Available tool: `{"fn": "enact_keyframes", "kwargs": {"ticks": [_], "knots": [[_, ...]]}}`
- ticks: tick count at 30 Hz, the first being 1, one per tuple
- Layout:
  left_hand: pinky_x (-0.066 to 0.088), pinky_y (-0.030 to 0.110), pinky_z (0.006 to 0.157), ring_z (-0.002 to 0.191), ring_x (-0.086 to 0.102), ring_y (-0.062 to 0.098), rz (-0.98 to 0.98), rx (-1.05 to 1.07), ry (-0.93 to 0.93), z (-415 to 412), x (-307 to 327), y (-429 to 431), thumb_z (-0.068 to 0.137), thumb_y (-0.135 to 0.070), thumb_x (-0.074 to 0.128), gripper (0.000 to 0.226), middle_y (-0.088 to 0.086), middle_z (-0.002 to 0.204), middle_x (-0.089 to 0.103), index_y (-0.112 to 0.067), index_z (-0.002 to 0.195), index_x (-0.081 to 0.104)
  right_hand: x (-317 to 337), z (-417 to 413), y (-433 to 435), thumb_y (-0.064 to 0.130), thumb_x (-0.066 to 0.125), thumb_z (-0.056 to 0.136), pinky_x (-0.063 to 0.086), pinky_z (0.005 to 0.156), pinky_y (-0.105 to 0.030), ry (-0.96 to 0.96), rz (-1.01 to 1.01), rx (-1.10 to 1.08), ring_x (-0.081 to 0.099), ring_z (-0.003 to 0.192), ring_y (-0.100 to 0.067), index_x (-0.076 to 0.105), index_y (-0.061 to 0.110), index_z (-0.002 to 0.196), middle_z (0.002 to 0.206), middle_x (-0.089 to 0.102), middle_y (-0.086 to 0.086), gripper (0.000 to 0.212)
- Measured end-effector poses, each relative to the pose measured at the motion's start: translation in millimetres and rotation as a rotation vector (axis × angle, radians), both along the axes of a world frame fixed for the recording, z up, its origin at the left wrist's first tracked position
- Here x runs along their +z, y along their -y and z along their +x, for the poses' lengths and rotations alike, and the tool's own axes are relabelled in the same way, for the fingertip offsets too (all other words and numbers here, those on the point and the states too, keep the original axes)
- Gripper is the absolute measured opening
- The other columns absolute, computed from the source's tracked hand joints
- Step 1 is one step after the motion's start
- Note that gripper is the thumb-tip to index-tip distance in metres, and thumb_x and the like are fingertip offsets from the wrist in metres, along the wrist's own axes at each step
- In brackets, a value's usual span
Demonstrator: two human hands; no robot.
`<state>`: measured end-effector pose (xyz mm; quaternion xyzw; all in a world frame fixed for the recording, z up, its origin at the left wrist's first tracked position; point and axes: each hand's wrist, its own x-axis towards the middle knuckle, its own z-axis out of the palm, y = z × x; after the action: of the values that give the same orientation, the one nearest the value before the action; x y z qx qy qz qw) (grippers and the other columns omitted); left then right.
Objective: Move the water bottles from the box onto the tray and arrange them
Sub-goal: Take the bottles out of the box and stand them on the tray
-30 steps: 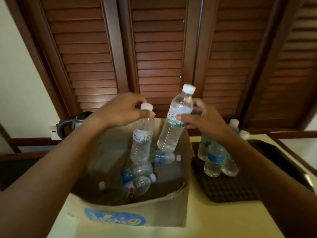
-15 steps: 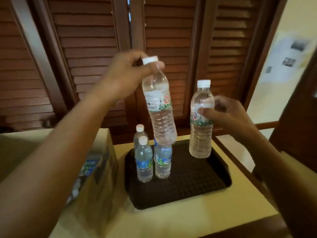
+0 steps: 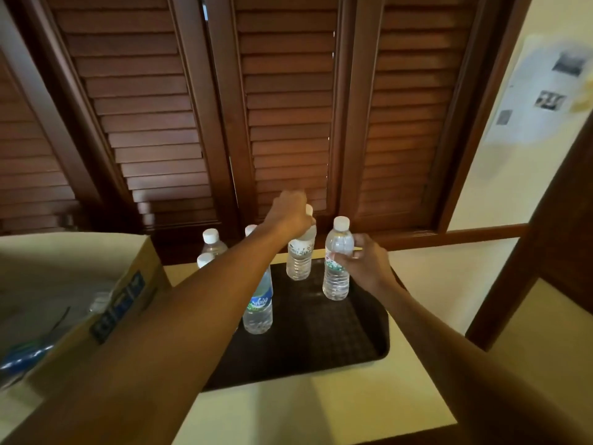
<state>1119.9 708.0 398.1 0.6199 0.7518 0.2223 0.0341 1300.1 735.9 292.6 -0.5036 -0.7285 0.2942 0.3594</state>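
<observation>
My left hand [image 3: 290, 215] grips the neck of a clear water bottle [image 3: 299, 261] that stands at the back of the dark tray [image 3: 337, 342]. My right hand [image 3: 362, 261] holds a second clear bottle [image 3: 337, 268] by its middle, upright on the tray to the right of the first. A blue-labelled bottle [image 3: 258, 309] stands on the tray's left part, partly behind my left forearm. Two more bottles [image 3: 211, 244] show only their caps and shoulders behind that arm. The cardboard box [image 3: 106, 303] sits at the left, with blue-labelled bottles dimly visible inside.
The tray and box rest on a pale yellow table [image 3: 305, 409] whose front edge runs at the lower right. Brown louvred shutters [image 3: 288, 107] close off the back. A dark wooden post [image 3: 529, 268] stands at the right, with a paper sheet [image 3: 542, 91] on the wall.
Both hands carried their bottles from the box over to the tray and lowered them; the bottles now stand on the tray's back right part. The view has swung right.
</observation>
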Motion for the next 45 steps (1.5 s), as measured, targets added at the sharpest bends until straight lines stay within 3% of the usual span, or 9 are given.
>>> {"fn": "enact_keyframes", "kwargs": {"ticks": [6,11,16,23,27,30,34,40,45], "knots": [[0.058,0.042,0.085,0.100,0.066,0.029,-0.152,0.039,-0.231,-14.2,-7.9,-14.1,0.086,-0.018,0.075,0.035,0.011,0.114,0.066,-0.010,0.119,0.066,-8.9,-10.5,-7.4,0.028,0.083,0.083,0.050,0.096,-0.034,0.000,-0.062,0.081,0.062,0.121,-0.021,0.048,0.020,0.140,0.132,0.064,0.001,0.068],[0.058,0.039,0.082,0.094,0.067,0.027,-0.191,0.010,-0.243,-27.9,-0.7,-20.5,0.085,-0.019,0.075,0.030,0.010,0.108,0.069,-0.010,0.113,0.070,-7.9,-22.3,-15.2,0.023,0.082,0.084,0.049,0.098,-0.036,-0.025,-0.090,0.100,0.061,0.124,-0.024,0.044,0.020,0.143,0.134,0.064,-0.002,0.070],[0.051,0.029,0.065,0.082,0.066,0.021,-0.214,-0.013,-0.201,-36.2,0.4,-20.3,0.084,-0.022,0.076,0.022,0.007,0.099,0.072,-0.009,0.102,0.074,-7.7,-35.9,-22.7,0.023,0.082,0.085,0.049,0.097,-0.037,-0.024,-0.124,0.102,0.062,0.122,-0.025,0.044,0.022,0.142,0.130,0.065,-0.001,0.069],[0.049,0.046,0.098,0.120,0.056,0.028,-0.147,-0.055,-0.151,-43.1,-0.2,0.5,0.082,-0.048,0.076,0.062,0.007,0.134,0.059,-0.021,0.134,0.058,25.1,-42.2,-0.7,0.030,0.082,0.084,0.041,0.109,-0.043,-0.114,-0.074,-0.004,0.046,0.141,-0.026,0.032,0.022,0.154,0.153,0.049,-0.002,0.087],[0.047,0.047,0.101,0.123,0.054,0.026,0.050,-0.026,-0.140,-60.8,28.2,44.2,0.085,-0.049,0.071,0.063,0.007,0.135,0.056,-0.024,0.140,0.053,66.1,-54.6,28.6,0.034,0.078,0.086,0.048,0.105,-0.038,-0.230,0.244,-0.001,0.053,0.126,-0.011,0.056,0.031,0.134,0.136,0.056,0.009,0.053],[0.053,0.036,0.088,0.107,0.059,0.019,0.190,0.032,-0.094,-91.4,55.0,94.1,0.086,-0.045,0.071,0.051,0.001,0.120,0.059,-0.026,0.131,0.056,99.7,-82.4,52.4,0.032,0.073,0.089,0.050,0.101,-0.028,-0.304,0.337,0.142,0.059,0.113,0.000,0.068,0.031,0.117,0.121,0.062,0.013,0.029],[0.044,0.018,0.069,0.088,0.058,0.005,0.234,0.133,-0.017,-160.8,86.8,174.7,0.089,-0.043,0.070,0.046,-0.006,0.107,0.061,-0.026,0.129,0.055,129.7,-148.8,88.8,0.026,0.072,0.092,0.053,0.097,-0.023,-0.314,0.395,0.360,0.064,0.110,0.002,0.071,0.025,0.112,0.115,0.068,0.012,0.020],[0.052,0.034,0.082,0.096,0.061,0.013,-0.038,0.302,-0.038,-287.1,74.2,275.1,0.085,-0.048,0.073,0.047,-0.007,0.104,0.066,-0.029,0.124,0.055,142.1,-292.1,141.3,0.029,0.071,0.089,0.058,0.087,-0.033,-0.009,0.429,0.766,0.067,0.099,-0.004,0.071,0.030,0.110,0.108,0.071,0.011,0.021],[0.045,0.036,0.102,0.120,0.057,0.023,-0.563,0.326,-0.168,-375.7,20.3,303.2,0.084,-0.049,0.073,0.066,-0.002,0.135,0.058,-0.029,0.141,0.047,115.4,-428.2,169.8,0.026,0.070,0.089,0.049,0.086,-0.030,0.716,0.407,0.967,0.060,0.111,-0.018,0.066,0.026,0.122,0.121,0.064,0.004,0.033]]}}
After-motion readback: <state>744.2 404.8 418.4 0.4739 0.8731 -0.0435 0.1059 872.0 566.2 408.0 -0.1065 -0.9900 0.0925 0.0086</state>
